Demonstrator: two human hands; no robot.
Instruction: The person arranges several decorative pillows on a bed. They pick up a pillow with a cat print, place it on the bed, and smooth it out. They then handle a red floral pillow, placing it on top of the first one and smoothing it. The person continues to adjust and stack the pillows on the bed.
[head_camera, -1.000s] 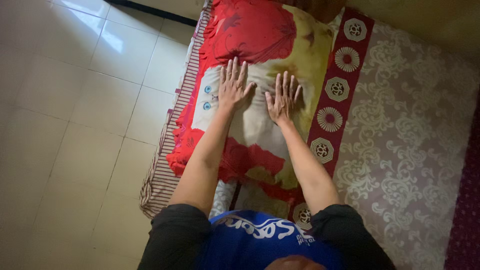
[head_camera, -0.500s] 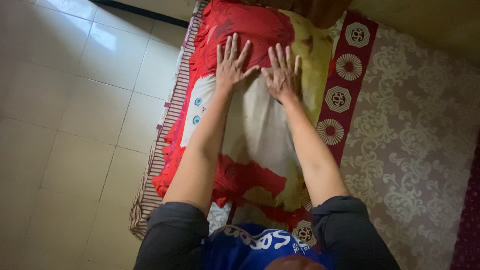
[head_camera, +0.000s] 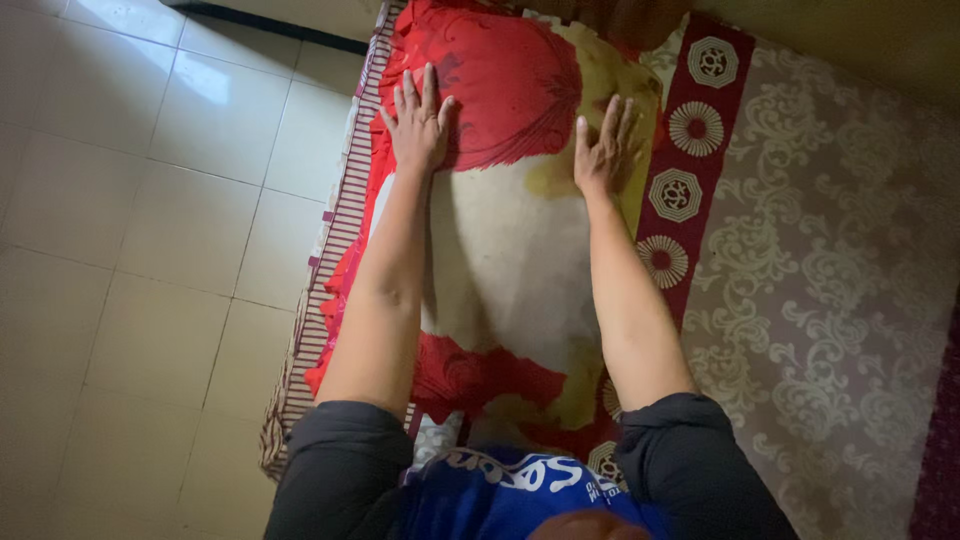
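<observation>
Nearest the camera, a blue shirt (head_camera: 510, 490) with dark sleeves is seen. Beyond it, a red, cream and yellow pillow (head_camera: 510, 260) is laid on the patterned bed cover (head_camera: 820, 270), beside the tiled floor (head_camera: 150, 250). The left hand (head_camera: 418, 125) is spread flat on the pillow's red far part; the right hand (head_camera: 605, 150) is pressed open-palmed on its yellow edge, nothing being gripped.

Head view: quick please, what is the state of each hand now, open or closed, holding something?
Left hand: open, palm flat on the red part of the pillow, holding nothing.
Right hand: open, flat on the pillow's yellow part, holding nothing.
</observation>
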